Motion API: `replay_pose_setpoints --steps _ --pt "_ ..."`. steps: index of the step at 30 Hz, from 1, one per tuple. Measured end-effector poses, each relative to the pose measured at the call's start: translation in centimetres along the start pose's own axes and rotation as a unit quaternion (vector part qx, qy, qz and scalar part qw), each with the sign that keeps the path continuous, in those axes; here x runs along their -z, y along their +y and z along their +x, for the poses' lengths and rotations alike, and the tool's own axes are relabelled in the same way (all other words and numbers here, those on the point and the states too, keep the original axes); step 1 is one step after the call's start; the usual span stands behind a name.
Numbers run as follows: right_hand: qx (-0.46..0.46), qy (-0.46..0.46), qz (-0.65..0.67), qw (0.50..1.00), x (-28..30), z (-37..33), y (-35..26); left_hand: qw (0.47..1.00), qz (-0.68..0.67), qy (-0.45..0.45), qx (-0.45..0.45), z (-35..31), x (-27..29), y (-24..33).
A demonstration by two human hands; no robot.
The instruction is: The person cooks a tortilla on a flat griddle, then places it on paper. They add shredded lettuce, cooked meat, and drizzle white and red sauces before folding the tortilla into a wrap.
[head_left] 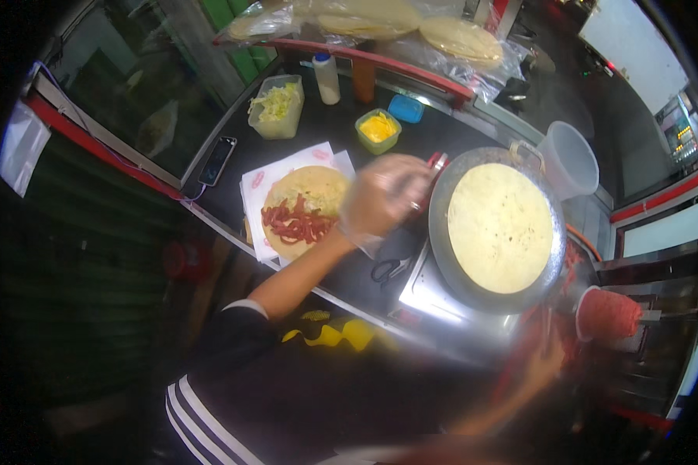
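Note:
My left hand [384, 198], in a clear plastic glove, is curled round a partly hidden red and silver object [437, 163] by the pan's left rim. I cannot make out its kind. Beside that hand lies a round flatbread [306, 186] on white paper [260, 181], topped with pale shreds and strips of reddish meat [295, 222]. Smeared by motion, my right hand [547, 356] is close to a cone of reddish meat [609, 314] on a spit; a thin pale tool [548, 322] seems to rise from its fingers. Another flatbread [501, 229] lies flat in the round pan [442, 271].
Farther back stand a tub of shredded greens [278, 108], a white-capped squeeze bottle [326, 79], a tub of yellow slices [378, 130] and its blue lid [406, 108]. A phone [218, 161] lies left, black-handled scissors [388, 270] near the stove. A clear bucket [570, 161] stands behind the pan.

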State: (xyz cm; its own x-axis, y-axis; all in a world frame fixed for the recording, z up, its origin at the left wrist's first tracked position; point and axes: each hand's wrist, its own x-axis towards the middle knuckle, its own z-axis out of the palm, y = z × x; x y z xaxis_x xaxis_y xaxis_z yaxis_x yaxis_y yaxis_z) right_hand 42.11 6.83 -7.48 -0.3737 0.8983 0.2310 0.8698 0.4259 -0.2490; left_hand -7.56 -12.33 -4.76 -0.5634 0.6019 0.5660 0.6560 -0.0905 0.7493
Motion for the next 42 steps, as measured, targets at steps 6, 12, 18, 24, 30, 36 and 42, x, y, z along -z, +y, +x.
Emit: replay_pose_setpoints --steps 6,12,18,24,30,36,42 --pt "0.100 0.164 0.089 0.977 4.8 3.4 -7.4 0.925 0.284 0.215 0.131 10.1 10.1 -20.6" --pt "0.181 0.168 0.325 0.913 6.3 -0.6 -23.2 0.932 0.233 0.073 0.269 20.3 15.1 -32.6" --pt "0.113 -0.316 0.634 0.697 -3.7 -5.1 -36.6 0.975 0.118 0.125 0.138 8.9 14.4 -20.5" --pt "-0.236 -0.215 0.866 0.386 -9.6 -2.1 -48.6 0.896 -0.357 -0.150 0.218 -6.7 16.5 -8.3" --pt "0.032 -0.113 0.805 0.582 -5.1 3.6 -46.9 0.971 0.073 0.137 0.182 -12.3 24.5 -12.2" --pt "0.196 -0.103 0.570 0.791 -7.6 -1.5 -51.7 0.942 0.183 0.176 0.218 -17.9 28.8 -14.8" --pt "0.206 -0.223 0.463 0.832 -6.7 -3.6 -50.7 0.934 0.265 0.144 0.191 -19.4 30.8 -17.2"
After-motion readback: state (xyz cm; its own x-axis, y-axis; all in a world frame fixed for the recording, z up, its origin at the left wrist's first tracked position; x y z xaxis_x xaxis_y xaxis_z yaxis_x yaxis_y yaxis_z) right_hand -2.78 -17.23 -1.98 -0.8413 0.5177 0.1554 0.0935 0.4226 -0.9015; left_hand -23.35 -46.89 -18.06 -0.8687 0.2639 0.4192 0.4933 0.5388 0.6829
